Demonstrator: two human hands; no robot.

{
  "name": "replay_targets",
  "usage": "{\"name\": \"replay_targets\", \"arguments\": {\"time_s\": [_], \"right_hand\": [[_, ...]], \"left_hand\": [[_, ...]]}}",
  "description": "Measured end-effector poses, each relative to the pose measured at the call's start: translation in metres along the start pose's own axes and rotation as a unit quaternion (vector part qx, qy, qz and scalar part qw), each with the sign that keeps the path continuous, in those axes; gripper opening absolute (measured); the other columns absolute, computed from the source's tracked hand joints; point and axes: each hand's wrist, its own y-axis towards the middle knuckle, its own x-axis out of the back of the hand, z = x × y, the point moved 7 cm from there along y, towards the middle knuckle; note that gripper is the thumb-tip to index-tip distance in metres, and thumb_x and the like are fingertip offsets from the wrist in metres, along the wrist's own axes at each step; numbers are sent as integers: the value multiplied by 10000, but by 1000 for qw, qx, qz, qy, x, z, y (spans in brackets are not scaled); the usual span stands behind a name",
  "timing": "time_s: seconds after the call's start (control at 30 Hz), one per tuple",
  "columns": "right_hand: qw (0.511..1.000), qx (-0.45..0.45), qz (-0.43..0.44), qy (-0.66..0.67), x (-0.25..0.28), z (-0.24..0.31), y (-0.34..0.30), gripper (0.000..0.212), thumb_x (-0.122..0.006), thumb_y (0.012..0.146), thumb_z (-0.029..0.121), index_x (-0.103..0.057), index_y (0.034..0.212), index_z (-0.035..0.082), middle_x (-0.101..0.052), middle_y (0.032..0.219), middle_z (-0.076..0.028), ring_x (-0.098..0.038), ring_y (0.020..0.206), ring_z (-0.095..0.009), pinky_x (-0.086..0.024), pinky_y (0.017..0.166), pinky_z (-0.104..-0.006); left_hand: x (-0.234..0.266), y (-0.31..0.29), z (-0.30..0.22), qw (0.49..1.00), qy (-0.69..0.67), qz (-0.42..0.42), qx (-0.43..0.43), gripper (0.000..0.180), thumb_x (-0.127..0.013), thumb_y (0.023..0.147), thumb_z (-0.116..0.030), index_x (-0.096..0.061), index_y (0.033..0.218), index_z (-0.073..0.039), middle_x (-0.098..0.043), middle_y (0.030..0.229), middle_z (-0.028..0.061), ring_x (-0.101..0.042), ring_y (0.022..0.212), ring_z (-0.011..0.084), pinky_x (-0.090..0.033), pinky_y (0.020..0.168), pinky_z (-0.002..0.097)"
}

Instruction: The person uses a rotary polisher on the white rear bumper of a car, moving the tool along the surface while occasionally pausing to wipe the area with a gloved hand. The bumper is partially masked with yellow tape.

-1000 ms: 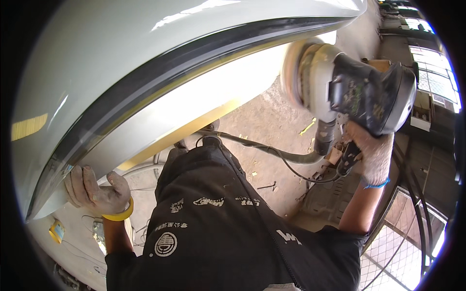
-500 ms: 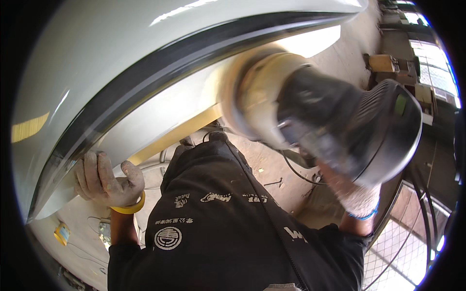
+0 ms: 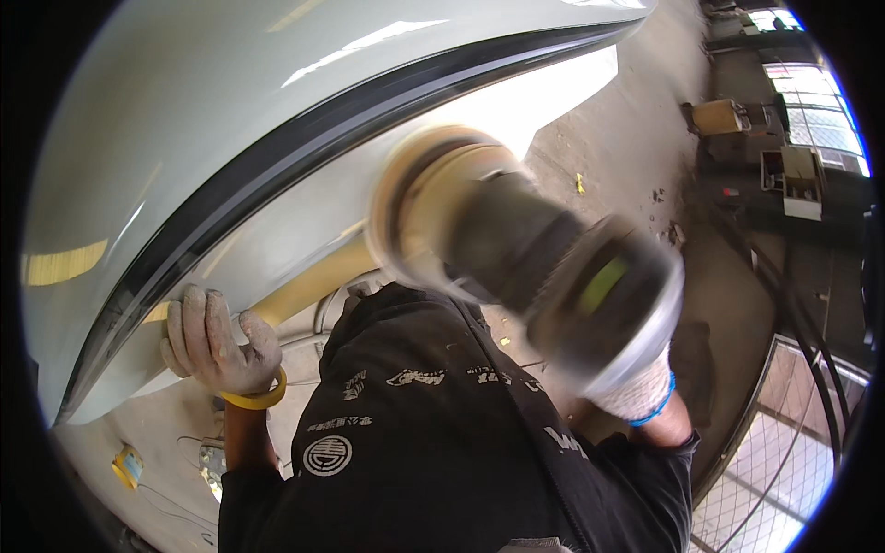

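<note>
A glossy pale car body panel (image 3: 304, 207) with a long black strip (image 3: 249, 205) curves across the upper left. My left hand (image 3: 218, 343), in a dusty light glove with a yellow band at the wrist, lies on the panel's lower part, fingers stretched and thumb apart. In my right hand (image 3: 636, 392) is a black and grey power polisher (image 3: 553, 267). Its round tan pad (image 3: 392, 203) meets the panel below the strip. The polisher is blurred by motion and hides my right fingers; a pale glove cuff and a blue wristband show.
A yellowish edge (image 3: 318, 276) runs along the panel's underside, close to my dark shirt. On the floor lie a small yellow object (image 3: 127, 467) at left and a yellow scrap (image 3: 580, 182) at right. Dark cables (image 3: 784, 300) and a mesh-covered window (image 3: 770, 452) are at right.
My right hand has brought the polisher left and slightly down along the panel. My left hand stays on the panel; the view has shifted a little.
</note>
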Motion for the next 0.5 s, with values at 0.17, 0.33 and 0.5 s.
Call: {"name": "replay_targets", "arguments": {"time_s": [0.17, 0.33, 0.5], "right_hand": [[711, 296, -72, -634, 41, 44, 32, 422, -743, 780, 96, -610, 1175, 32, -627, 1170, -101, -627, 1002, -232, -522, 867, -348], [878, 147, -207, -405, 132, 49, 66, 211, -707, 723, 31, -653, 921, -18, -653, 735, -71, -610, 629, -139, -503, 596, -281], [877, 140, -226, -401, 128, 48, 73, 129, -684, 706, 8, -642, 826, -8, -626, 655, -55, -595, 571, -144, -486, 560, -279]], "left_hand": [[-2, -14, 0, 998, 68, -5, -5, 357, -433, 933, -279, -608, 1117, -28, -627, 1175, 145, -587, 1075, 351, -395, 902, 454], [-7, -21, -2, 997, 77, -2, -5, 409, -416, 940, -304, -583, 1199, -34, -613, 1199, 160, -583, 1081, 368, -423, 905, 488], [1, -21, -6, 996, 82, 20, -12, 423, -425, 895, -218, -535, 1254, -24, -583, 1246, 174, -560, 1135, 382, -418, 938, 507]]}}
